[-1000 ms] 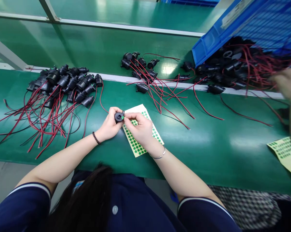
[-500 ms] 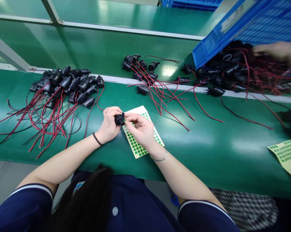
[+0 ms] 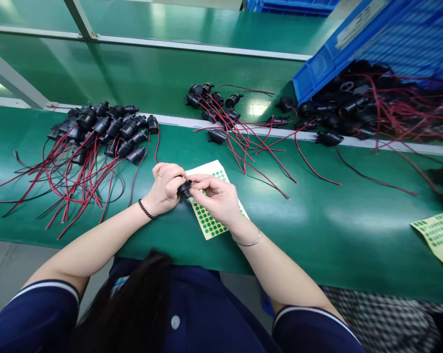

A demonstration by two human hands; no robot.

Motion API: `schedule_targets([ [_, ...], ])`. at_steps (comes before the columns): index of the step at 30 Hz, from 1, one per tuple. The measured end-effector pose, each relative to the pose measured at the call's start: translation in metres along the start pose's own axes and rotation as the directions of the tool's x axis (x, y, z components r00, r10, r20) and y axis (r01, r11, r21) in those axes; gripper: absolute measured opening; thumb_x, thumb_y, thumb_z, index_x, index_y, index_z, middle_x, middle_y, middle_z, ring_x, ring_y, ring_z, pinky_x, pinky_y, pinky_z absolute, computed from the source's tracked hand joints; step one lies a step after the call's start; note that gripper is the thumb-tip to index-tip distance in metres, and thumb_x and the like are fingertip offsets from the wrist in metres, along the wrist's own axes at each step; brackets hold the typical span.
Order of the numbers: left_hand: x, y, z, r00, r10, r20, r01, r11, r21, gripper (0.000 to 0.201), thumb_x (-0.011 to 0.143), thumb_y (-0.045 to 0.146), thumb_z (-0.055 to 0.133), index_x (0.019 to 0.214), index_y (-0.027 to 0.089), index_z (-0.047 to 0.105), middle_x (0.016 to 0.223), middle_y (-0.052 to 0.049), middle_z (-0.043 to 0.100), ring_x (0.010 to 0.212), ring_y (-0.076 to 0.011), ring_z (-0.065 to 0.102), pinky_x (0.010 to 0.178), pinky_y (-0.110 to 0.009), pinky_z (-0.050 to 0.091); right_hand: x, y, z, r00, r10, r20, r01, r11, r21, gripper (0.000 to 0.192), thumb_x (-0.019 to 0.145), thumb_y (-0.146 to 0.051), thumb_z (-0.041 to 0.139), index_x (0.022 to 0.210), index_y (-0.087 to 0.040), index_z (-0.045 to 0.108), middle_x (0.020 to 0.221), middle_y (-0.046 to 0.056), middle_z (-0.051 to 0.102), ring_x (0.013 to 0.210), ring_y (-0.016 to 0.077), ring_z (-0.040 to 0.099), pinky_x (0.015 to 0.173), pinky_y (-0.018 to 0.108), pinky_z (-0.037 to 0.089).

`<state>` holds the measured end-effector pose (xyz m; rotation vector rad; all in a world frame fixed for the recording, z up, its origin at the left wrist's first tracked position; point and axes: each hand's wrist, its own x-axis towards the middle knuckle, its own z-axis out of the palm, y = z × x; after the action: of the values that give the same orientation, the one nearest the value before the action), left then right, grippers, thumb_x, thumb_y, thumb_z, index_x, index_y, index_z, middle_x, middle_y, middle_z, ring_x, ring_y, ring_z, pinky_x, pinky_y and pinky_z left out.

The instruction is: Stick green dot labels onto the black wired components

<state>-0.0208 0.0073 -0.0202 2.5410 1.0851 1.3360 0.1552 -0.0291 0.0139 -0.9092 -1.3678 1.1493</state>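
Note:
My left hand [image 3: 167, 186] is closed around a small black water pump [image 3: 185, 189], holding it above the bench with its nozzle side toward my right hand. The thumb and forefinger of my right hand [image 3: 214, 200] pinch at the pump's right edge. Any sticker between those fingertips is hidden. Beneath my hands lies a pale sheet of round green stickers [image 3: 209, 221], partly covered by my right hand. To the left is a heap of similar black pumps [image 3: 113, 127] with red and black wires, and several bear green dots.
Behind the sheet, more wired pumps [image 3: 217, 136] lie in a loose group. A tilted blue crate [image 3: 309, 81] at the right has a large pile of pumps [image 3: 353, 105] at its mouth. Another sticker sheet [image 3: 436, 235] lies at the bench's right edge. A pale rail [image 3: 180, 120] crosses behind.
The pump has tilted and shifted slightly down and right in my hands. The green sticker at my right fingertips is out of sight. Another person's hand has left the pile by the crate.

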Motion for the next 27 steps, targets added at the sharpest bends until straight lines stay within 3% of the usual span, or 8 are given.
schedule_targets([
  [3,-0.001,0.000,0.000,0.998,-0.031,0.051,0.034,0.998,-0.046,0.021,0.083,0.016,0.054,0.096,0.030,0.044,0.097,0.001,0.064,0.095,-0.0218,0.058,0.089,-0.044,0.036,0.001,-0.002,-0.002,0.998,0.052,0.028,-0.053,0.998,0.038,0.015,0.080,-0.034,0.076,0.074,-0.022,0.071,0.105,0.007,0.078,0.098,0.0212,0.074,0.093,0.043,0.059],
  [6,0.000,0.004,0.001,0.998,0.026,-0.051,-0.029,0.998,-0.050,0.027,0.084,0.014,0.054,0.100,0.031,0.042,0.098,0.001,0.062,0.093,-0.0203,0.058,0.089,-0.043,0.037,0.002,-0.004,-0.002,0.996,0.086,0.022,-0.088,0.993,0.076,0.017,0.080,-0.037,0.078,0.075,-0.022,0.073,0.104,0.006,0.078,0.099,0.0216,0.074,0.094,0.043,0.059],
  [9,0.000,0.011,0.005,0.992,-0.104,-0.072,0.090,0.981,-0.173,0.030,0.085,0.015,0.054,0.107,0.029,0.039,0.102,-0.003,0.058,0.095,-0.0203,0.057,0.090,-0.044,0.042,0.005,-0.002,-0.001,0.991,0.134,-0.004,-0.133,0.987,0.095,0.020,0.078,-0.043,0.079,0.079,-0.023,0.075,0.101,0.005,0.079,0.100,0.0214,0.074,0.097,0.043,0.059],
  [12,-0.001,0.013,0.008,0.950,-0.311,0.024,0.296,0.874,-0.385,0.033,0.086,0.020,0.057,0.112,0.025,0.036,0.108,-0.007,0.053,0.100,-0.0201,0.057,0.090,-0.042,0.048,0.008,0.003,0.000,0.977,0.212,-0.021,-0.206,0.964,0.171,0.027,0.077,-0.048,0.079,0.088,-0.023,0.077,0.099,0.004,0.079,0.095,0.0205,0.075,0.094,0.043,0.061],
  [15,0.001,0.011,0.006,0.877,-0.466,0.119,0.451,0.712,-0.538,0.035,0.089,0.028,0.060,0.113,0.025,0.036,0.109,-0.006,0.052,0.102,-0.0175,0.058,0.095,-0.040,0.049,0.010,0.008,-0.001,0.967,0.248,-0.051,-0.231,0.947,0.224,0.031,0.078,-0.048,0.078,0.095,-0.023,0.077,0.098,0.005,0.079,0.089,0.0191,0.076,0.090,0.041,0.062],
  [20,0.011,0.003,0.000,0.770,-0.622,0.142,0.532,0.503,-0.682,0.040,0.090,0.047,0.063,0.109,0.027,0.035,0.110,-0.003,0.055,0.097,-0.0142,0.064,0.095,-0.037,0.051,0.012,0.014,-0.006,0.962,0.243,-0.123,-0.217,0.957,0.194,0.028,0.079,-0.048,0.078,0.091,-0.022,0.076,0.090,0.005,0.079,0.085,0.0184,0.076,0.087,0.038,0.062],
  [24,0.023,-0.008,-0.006,0.725,-0.687,0.043,0.529,0.516,-0.674,0.041,0.091,0.058,0.057,0.107,0.025,0.039,0.107,-0.004,0.060,0.093,-0.0147,0.067,0.089,-0.035,0.054,0.012,0.016,-0.008,0.962,0.228,-0.147,-0.210,0.969,0.130,0.028,0.079,-0.048,0.077,0.090,-0.022,0.075,0.091,0.006,0.078,0.085,0.0198,0.075,0.084,0.039,0.061],
  [27,0.037,-0.013,-0.038,0.734,-0.671,-0.106,0.493,0.633,-0.597,0.040,0.093,0.058,0.053,0.115,0.025,0.043,0.105,-0.004,0.063,0.087,-0.0140,0.068,0.083,-0.032,0.056,0.013,0.016,-0.012,0.961,0.181,-0.208,-0.168,0.982,0.082,0.026,0.074,-0.041,0.082,0.089,-0.022,0.073,0.090,0.005,0.076,0.082,0.0188,0.073,0.080,0.036,0.060],
])
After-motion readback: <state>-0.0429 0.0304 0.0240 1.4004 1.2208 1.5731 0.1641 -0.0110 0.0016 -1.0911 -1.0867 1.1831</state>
